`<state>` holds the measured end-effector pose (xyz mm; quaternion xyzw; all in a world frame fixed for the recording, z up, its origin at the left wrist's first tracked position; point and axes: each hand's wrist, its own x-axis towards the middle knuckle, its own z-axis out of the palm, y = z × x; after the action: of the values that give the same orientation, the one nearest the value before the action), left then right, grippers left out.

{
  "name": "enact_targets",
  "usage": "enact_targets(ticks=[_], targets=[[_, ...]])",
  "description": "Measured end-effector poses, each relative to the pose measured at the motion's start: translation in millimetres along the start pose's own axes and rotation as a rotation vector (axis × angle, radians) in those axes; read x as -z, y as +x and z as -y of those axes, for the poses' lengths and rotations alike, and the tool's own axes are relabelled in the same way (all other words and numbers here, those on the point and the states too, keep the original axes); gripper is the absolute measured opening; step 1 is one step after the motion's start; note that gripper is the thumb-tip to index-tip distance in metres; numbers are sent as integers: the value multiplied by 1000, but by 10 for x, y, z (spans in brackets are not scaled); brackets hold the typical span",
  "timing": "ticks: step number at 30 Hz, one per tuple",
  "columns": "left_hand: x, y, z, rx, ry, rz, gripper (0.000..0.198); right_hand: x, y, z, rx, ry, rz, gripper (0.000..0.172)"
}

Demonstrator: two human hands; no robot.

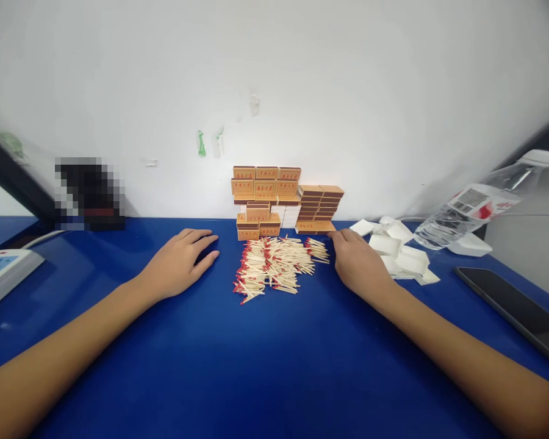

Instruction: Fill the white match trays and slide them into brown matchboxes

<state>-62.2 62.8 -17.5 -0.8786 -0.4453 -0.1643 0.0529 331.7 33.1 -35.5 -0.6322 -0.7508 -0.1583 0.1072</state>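
Note:
My left hand [176, 265] rests on the blue tabletop with its fingers apart and nothing in them. To its right lies a loose heap of matches [274, 262] with red heads, spread over the table. Behind the heap, orange matchboxes [265, 188] stand stacked near the wall, some on edge. A lower stack of matchboxes [318, 204] adjoins them on the right. My right hand [361, 262] lies palm down beside the matches, its fingertips close to the bottom matchbox [315, 228] of that stack. Contact is unclear, and its thumb is mostly hidden.
White empty matchbox trays [400, 250] are piled right of my right hand. A clear plastic bottle [476, 201] leans behind them, and a dark phone [512, 311] lies at the right. A white power strip [9, 274] sits at the left edge, near a blurred dark object [89, 195].

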Motion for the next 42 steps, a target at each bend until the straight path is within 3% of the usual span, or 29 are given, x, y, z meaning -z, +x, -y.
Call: enact_targets(ticks=[10, 22, 34, 42], targets=[[-20, 2, 3, -16, 24, 0, 57, 45, -3, -47, 82, -82, 64, 31], [-21, 3, -1, -14, 39, 14, 59, 74, -1, -51, 72, -56, 86, 31], [23, 53, -47, -24, 88, 43, 71, 298, 65, -117, 59, 24, 235, 33], [-73, 130, 27, -88, 114, 22, 79, 471, 34, -213, -27, 152, 85, 33]])
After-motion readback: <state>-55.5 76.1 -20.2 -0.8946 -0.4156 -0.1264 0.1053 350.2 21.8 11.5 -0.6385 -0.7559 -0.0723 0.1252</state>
